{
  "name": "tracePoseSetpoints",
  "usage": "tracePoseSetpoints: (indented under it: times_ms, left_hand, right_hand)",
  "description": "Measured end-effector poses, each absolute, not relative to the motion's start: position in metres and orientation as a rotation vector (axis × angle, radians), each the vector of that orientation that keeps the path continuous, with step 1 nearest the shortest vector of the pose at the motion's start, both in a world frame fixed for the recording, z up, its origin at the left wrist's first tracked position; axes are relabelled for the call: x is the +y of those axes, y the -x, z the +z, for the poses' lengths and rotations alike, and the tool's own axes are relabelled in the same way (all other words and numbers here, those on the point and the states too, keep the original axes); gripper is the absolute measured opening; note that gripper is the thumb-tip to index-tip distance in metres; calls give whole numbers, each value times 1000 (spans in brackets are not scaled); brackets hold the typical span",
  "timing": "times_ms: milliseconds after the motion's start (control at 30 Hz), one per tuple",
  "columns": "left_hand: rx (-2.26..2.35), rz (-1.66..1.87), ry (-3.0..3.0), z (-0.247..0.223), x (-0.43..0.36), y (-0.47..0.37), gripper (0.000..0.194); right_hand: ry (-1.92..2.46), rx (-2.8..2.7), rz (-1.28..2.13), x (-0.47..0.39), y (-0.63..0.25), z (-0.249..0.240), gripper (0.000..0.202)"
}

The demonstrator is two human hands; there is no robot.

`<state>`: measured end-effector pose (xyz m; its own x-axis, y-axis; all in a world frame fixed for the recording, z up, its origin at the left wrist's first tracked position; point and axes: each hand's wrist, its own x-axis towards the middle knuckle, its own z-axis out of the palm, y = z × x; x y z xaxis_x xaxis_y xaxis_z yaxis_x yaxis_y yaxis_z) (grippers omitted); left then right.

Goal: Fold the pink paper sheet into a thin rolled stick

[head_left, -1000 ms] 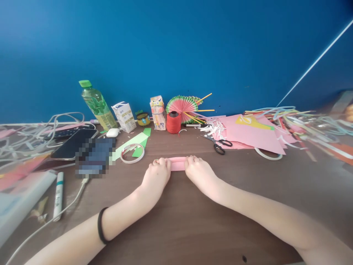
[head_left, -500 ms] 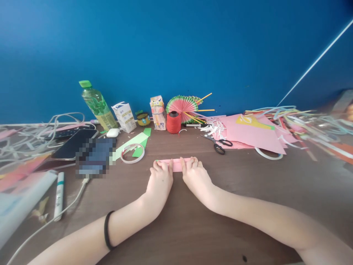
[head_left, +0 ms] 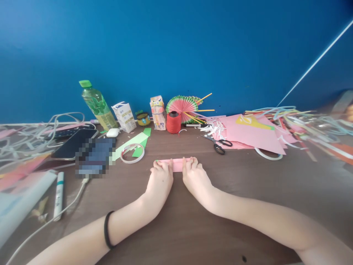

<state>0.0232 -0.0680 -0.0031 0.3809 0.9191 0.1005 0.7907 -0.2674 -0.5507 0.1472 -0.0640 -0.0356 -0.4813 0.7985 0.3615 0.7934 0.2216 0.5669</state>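
A narrow strip of folded pink paper (head_left: 178,165) lies on the brown table (head_left: 182,228), its middle showing between my two hands. My left hand (head_left: 161,179) grips its left part with curled fingers. On the other side, my right hand (head_left: 196,176) has its fingers closed on the right part. Both hands rest low at the tabletop, and they cover the strip's ends. A roll of tape (head_left: 121,154) lies left of my left hand. Beyond my right hand are black-handled scissors (head_left: 219,148).
Along the blue wall stand a green bottle (head_left: 97,103), a white carton (head_left: 124,117), a red thread spool (head_left: 173,123) and a pleated paper fan (head_left: 182,105). Pink sheets (head_left: 261,136) lie at the right. Phones (head_left: 74,144), a marker (head_left: 59,197) and a cable (head_left: 74,202) occupy the left.
The fingers of my right hand have shifted slightly on the pink paper. My left hand and the surrounding objects look unmoved.
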Motion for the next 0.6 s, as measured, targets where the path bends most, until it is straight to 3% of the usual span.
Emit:
tracePoseSetpoints:
  times_ms: [167,300,400,600]
  left_hand:
    - [-1348,108,2277,4,-59,-14,39]
    - [-1246,-85,2379,2,-46,-10,21]
    - [-1309,-106,2419,3,-37,-5,19]
    - [-1426,-264,2656,7,-21,13,17]
  right_hand:
    - [-1620,2463,1120,-62,-149,-32,45]
    - [-1533,2747,926,-55,-160,-18,27]
    - [-1497,2968,799,-40,-171,-12,19]
    - [-1360,3356,462,-9,-185,-20,23]
